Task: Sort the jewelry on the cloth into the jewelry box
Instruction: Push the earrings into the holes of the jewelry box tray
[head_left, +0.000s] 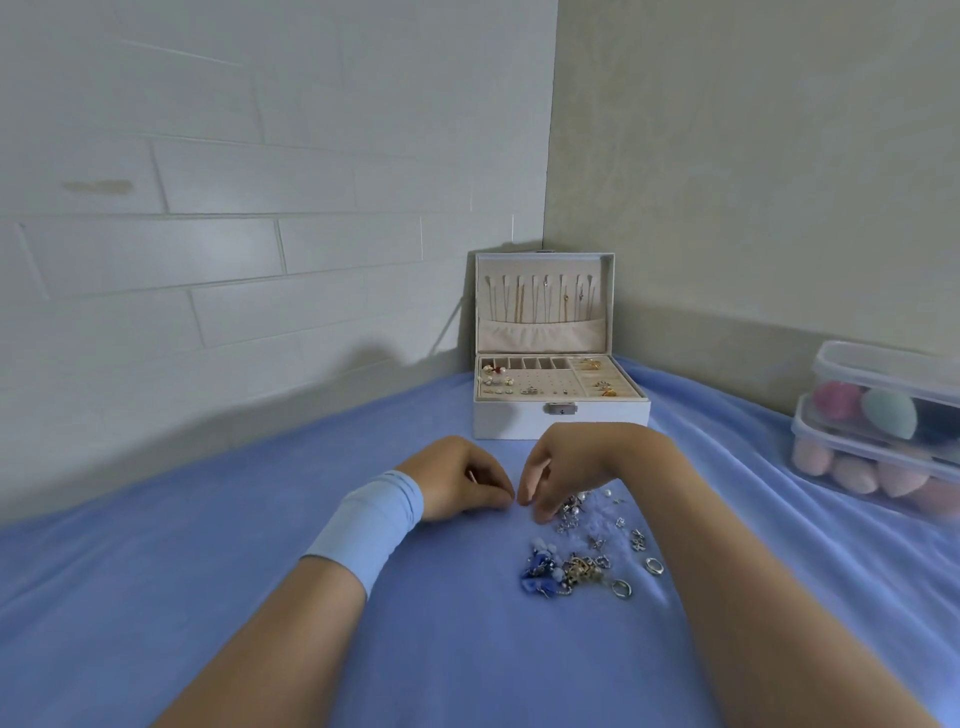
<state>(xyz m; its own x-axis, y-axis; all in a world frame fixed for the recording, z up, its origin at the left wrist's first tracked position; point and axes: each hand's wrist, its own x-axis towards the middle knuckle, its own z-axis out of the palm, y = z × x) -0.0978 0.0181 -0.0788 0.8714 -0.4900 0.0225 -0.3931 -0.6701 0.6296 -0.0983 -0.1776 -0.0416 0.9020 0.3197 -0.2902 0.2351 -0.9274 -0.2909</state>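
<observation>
Lying beside right fingers (540, 512): jewelry pile (582, 564).

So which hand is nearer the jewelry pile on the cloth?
Right. The right hand hangs over the far left edge of the pile, fingertips at it; the left hand lies further left on the cloth.

My left hand (457, 480) and right hand (558, 470) rest on the cloth (260, 519), fingertips nearly meeting. The jewelry (587, 551) lies scattered just right of my fingers and nearer me. Beyond my fingers the jewelry box (519, 423) stands against the wall (311, 249). Well right of them sit two stacked containers (878, 441)
</observation>
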